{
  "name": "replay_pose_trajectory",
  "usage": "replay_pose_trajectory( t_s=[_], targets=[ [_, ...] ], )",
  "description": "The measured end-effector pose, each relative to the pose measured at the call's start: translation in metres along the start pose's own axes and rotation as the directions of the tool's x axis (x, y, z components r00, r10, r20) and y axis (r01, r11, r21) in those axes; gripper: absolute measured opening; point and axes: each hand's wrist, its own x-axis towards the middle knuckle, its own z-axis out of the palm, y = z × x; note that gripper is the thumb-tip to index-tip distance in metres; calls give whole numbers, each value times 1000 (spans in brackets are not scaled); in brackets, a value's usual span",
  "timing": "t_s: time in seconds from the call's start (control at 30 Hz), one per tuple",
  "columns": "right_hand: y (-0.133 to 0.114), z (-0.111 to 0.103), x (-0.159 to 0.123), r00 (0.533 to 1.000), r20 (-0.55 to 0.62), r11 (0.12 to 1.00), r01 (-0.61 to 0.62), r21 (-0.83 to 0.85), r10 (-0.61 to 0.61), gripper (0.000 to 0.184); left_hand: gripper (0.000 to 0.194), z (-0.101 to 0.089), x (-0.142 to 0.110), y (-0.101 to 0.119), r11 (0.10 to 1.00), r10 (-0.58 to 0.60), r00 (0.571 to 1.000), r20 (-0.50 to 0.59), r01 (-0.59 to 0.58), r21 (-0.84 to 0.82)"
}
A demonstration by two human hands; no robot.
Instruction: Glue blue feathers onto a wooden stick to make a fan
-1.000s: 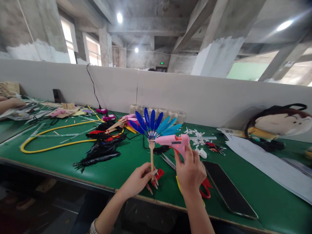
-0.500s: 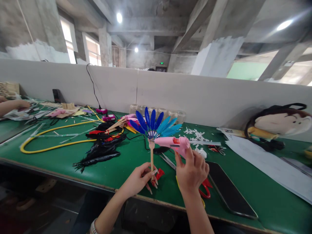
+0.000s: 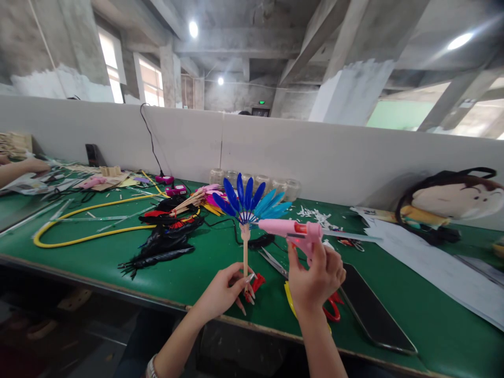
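My left hand [image 3: 230,286] pinches the lower end of a feather fan's [image 3: 245,252] wooden handle, holding it upright above the table. Dark blue feathers [image 3: 248,194] spread on its left side and light blue feathers [image 3: 271,206] on its right. A red tassel [image 3: 258,284] hangs by the handle's foot. In my right hand [image 3: 315,275] is a pink hot glue gun [image 3: 289,228], with a small red light on its body. Its nozzle points left at the base of the feathers; whether it touches them I cannot tell. A clear glue stick [image 3: 356,236] sticks out of its back.
Scissors [image 3: 273,261] and a black phone [image 3: 376,310] lie near my right hand. Black feathers [image 3: 161,244] and a yellow hoop [image 3: 79,243] are at left. Glass jars [image 3: 262,182] line the partition; paper [image 3: 425,257] and a doll-faced bag [image 3: 452,199] are at right. Another person's hand [image 3: 27,168] is far left.
The glue gun has moved right, drawing its nozzle from in front of the fan's neck to its right side. The fan has tilted slightly to the right; my left hand stays in place.
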Motion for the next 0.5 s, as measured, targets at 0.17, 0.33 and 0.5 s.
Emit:
replay_pose_trajectory(
  t_s=[0.17,0.33,0.5],
  targets=[
    [0,0,-1,1000,25,997,11,77,-13,41,31,0,0,-1,1000,10,1000,7,-10,10],
    [-1,-1,-2,997,48,996,55,73,-59,35,31,1,0,-1,1000,7,1000,8,-7,8],
    [-2,0,-1,996,50,995,77,60,-80,32,33,1,0,0,1000,-5,1000,6,5,15]
  ],
)
